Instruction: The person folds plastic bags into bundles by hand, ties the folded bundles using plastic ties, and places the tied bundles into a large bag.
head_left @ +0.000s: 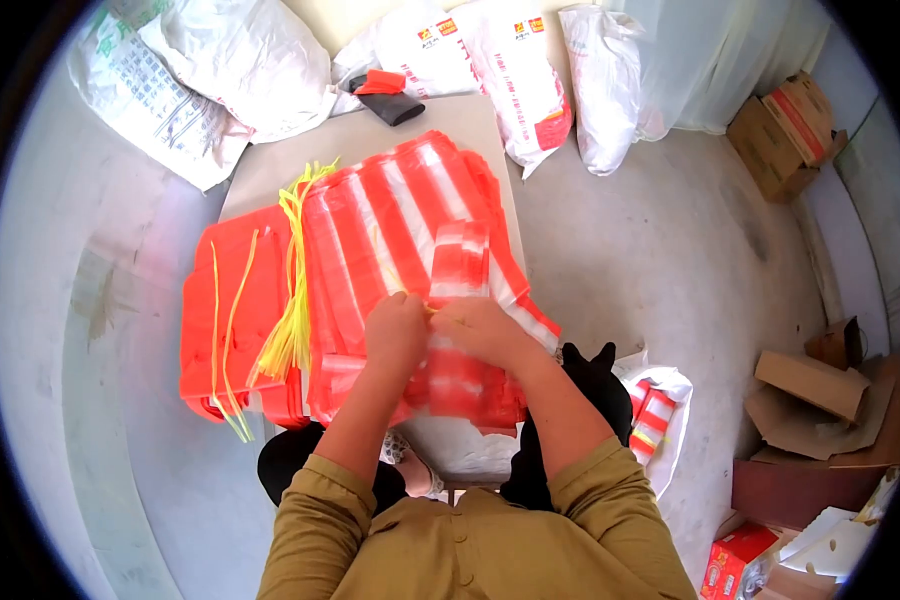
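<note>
Both my hands meet at the middle of a folded bundle of red-and-white striped plastic bags. My left hand is closed, and my right hand is closed beside it. A short bit of yellow strip shows between them, pinched in the fingers; its ends are hidden. Under the bundle lies a wide stack of the same striped bags. Many loose yellow strips rest along the stack's left side. Left of those sits a pile of plain red bags, with two single strips across it.
The bags lie on a low table. Full white sacks line the back wall. A dark roll with a red piece lies at the table's far edge. By my right knee, a white sack holds striped bundles. Cardboard boxes stand at right.
</note>
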The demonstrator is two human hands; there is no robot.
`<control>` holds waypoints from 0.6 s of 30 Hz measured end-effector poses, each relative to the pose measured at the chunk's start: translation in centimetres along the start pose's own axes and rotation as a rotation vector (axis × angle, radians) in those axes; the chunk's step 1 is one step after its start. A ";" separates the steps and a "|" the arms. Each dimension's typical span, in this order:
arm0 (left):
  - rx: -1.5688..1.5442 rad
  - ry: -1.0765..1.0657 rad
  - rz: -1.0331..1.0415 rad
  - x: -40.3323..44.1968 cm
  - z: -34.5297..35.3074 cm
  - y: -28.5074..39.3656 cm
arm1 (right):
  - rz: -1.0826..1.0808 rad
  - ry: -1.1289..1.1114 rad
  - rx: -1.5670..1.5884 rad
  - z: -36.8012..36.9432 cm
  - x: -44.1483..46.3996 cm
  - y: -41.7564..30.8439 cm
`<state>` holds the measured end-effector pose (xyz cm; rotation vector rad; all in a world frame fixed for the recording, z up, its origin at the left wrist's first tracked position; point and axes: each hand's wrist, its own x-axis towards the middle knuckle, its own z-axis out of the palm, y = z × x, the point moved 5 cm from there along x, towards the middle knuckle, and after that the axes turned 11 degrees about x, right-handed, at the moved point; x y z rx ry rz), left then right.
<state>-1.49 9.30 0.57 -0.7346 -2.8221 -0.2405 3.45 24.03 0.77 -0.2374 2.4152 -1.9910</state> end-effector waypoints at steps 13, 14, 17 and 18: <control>-0.218 0.306 0.372 -2.2 -4.4 2.3 | -0.098 0.048 -0.069 0.4 1.2 1.3; -0.273 0.262 0.351 -2.1 -3.8 2.6 | -0.190 0.061 -0.155 0.3 0.8 0.4; -0.271 0.219 0.255 -1.7 -3.1 2.1 | -0.087 0.092 -0.163 0.3 1.4 1.6; -0.479 0.075 0.105 -1.2 -0.7 0.1 | -0.073 0.131 -0.185 -1.7 0.6 1.7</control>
